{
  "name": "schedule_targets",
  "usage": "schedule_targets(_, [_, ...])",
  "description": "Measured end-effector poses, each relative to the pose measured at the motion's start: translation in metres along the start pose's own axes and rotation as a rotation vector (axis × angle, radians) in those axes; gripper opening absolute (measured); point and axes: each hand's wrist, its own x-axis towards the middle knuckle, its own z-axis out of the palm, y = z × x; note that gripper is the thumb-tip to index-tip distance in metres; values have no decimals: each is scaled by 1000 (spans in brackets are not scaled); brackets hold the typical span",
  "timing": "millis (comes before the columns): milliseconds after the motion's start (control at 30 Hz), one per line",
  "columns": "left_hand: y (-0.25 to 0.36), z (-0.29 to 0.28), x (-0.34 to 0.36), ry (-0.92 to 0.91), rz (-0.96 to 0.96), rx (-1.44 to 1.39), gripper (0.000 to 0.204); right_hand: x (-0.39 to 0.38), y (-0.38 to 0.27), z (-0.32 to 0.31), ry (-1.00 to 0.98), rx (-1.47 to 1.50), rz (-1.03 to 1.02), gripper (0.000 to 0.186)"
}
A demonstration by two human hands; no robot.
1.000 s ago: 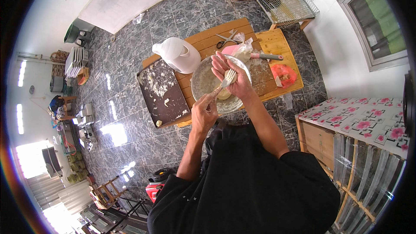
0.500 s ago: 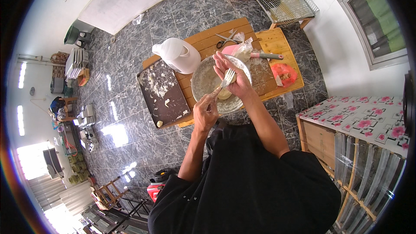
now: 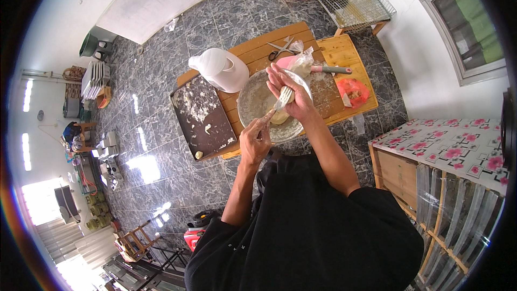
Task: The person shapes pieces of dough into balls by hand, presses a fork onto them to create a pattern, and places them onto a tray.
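Note:
My left hand [image 3: 255,143] is closed around the handle of a metal fork [image 3: 279,104], index finger laid along it. Above the bowl, my right hand [image 3: 299,106] is turned palm up with fingers stretched out. A small pale piece of dough [image 3: 288,95] rests in that palm, and the fork's tines lie against it. Below both hands stands a wide round metal bowl [image 3: 245,105], its inside smeared with flour or dough. A larger lump of dough [image 3: 278,119] sits in the bowl, partly hidden by my hands.
Left of the bowl lies a dark baking tray [image 3: 202,124] with crumbs and a small dough piece [image 3: 199,154] at its near corner. A white pitcher [image 3: 229,73] stands behind it. Scissors [image 3: 281,49], a grey-handled utensil [image 3: 334,69] and a red plastic bag [image 3: 354,93] lie farther right.
The fork's tines have shifted slightly over the dough in my right palm, and more of the dough shows. Both arms stay nearly still.

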Motion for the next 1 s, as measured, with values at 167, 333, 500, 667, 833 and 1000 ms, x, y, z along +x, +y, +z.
schedule_targets(167, [2, -2, 0, 10, 27, 40, 32, 2, 0, 0, 17, 22, -5, 41])
schedule_targets(333, [-2, -2, 0, 27, 68, 49, 38, 2, -3, 4, 38, 29, -16, 40])
schedule_targets(500, [-2, -4, -2, 16, 62, 52, 43, 3, -6, 7, 47, 24, -21, 38])
schedule_targets(667, [-9, -4, -4, 38, 107, 54, 42, 4, -5, 9, 53, 15, -25, 39])
schedule_targets(833, [-13, -9, -8, -5, 75, 50, 40, 2, -8, 9, 32, -14, -25, 41])
schedule_targets(1000, [-26, -17, -20, -60, 36, 43, 35, 3, -9, 4, -39, 2, -17, 44])
